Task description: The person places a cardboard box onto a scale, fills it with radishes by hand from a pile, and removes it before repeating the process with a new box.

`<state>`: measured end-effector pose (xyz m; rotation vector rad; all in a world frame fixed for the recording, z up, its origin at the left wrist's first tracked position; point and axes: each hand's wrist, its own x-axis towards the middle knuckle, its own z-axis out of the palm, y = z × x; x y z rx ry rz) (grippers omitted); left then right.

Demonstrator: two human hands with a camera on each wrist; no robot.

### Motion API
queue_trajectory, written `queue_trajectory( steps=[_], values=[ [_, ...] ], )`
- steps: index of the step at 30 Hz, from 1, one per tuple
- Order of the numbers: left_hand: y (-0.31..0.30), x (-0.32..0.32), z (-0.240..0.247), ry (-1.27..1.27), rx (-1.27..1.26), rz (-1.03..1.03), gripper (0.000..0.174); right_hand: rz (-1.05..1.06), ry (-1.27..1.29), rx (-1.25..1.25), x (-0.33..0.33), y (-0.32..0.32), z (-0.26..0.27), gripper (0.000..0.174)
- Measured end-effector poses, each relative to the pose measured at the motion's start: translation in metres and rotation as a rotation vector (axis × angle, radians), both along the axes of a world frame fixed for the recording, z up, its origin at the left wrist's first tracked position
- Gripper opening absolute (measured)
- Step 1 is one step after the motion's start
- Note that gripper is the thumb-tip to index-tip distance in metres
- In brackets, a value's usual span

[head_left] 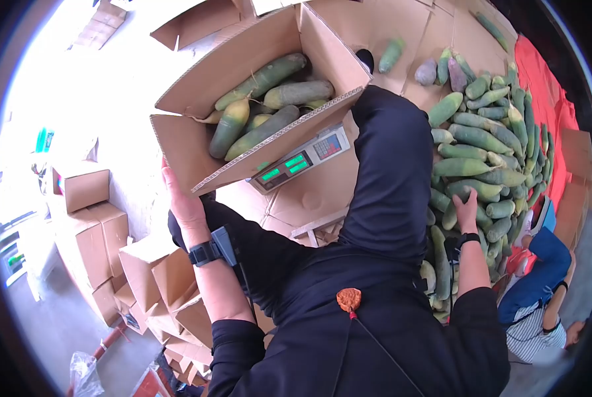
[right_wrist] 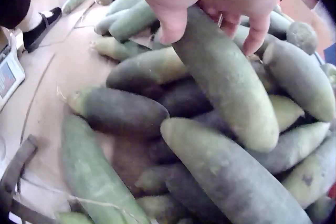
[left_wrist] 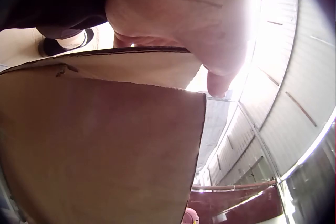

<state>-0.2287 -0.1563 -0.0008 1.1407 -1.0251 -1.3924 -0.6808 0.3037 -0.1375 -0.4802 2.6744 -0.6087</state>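
My right hand [head_left: 467, 210] grips one end of a green radish [right_wrist: 226, 85], thumb on one side and fingers on the other. That radish slants over a heap of green radishes [head_left: 471, 137] on my right. My left hand [head_left: 187, 206] is at the near left corner of an open cardboard carton [head_left: 180, 149]; in the left wrist view its thumb extends past the carton's edge [left_wrist: 131, 50], while the other fingers are mostly hidden. Several green radishes [head_left: 263, 79] lie inside the carton. Under it is a scale [head_left: 302, 165] with lit green displays.
Flattened cardboard [head_left: 402, 26] covers the floor. Stacked cartons [head_left: 87, 238] stand at the left, with more open boxes [head_left: 170, 278] beside my left forearm. Red cloth [head_left: 541, 99] borders the heap. Another person [head_left: 538, 291] is at the far right. My knees flank the scale.
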Motion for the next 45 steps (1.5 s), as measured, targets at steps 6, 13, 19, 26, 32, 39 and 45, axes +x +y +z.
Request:
queue_trajectory(
  steps=[6,13,19,26,32,39,45],
  values=[
    [-0.003,0.002,-0.001,0.038,-0.040,-0.033,0.051,0.219,0.082,-0.534,-0.012,-0.157,0.118,0.050],
    [-0.003,0.001,0.000,0.083,-0.054,-0.034,0.048,0.587,-0.022,-0.915,0.061,-0.313,0.280,0.044],
    [-0.004,0.003,-0.002,0.112,-0.056,-0.045,0.047,1.241,0.486,-0.932,0.142,-0.409,0.292,0.047],
    [0.000,0.001,0.006,0.091,-0.017,-0.018,0.044,1.450,0.565,-0.583,0.222,-0.438,0.211,0.054],
    [0.000,0.003,0.005,0.128,-0.053,-0.035,0.042,1.319,0.478,-0.594,0.196,-0.433,0.205,0.040],
    [-0.003,0.005,0.000,0.033,-0.097,-0.024,0.048,0.926,0.019,-0.829,0.111,-0.419,0.209,0.021],
    [-0.003,0.006,0.000,0.101,-0.077,-0.029,0.045,0.539,-0.163,-0.988,0.072,-0.406,0.178,0.018]
  ],
)
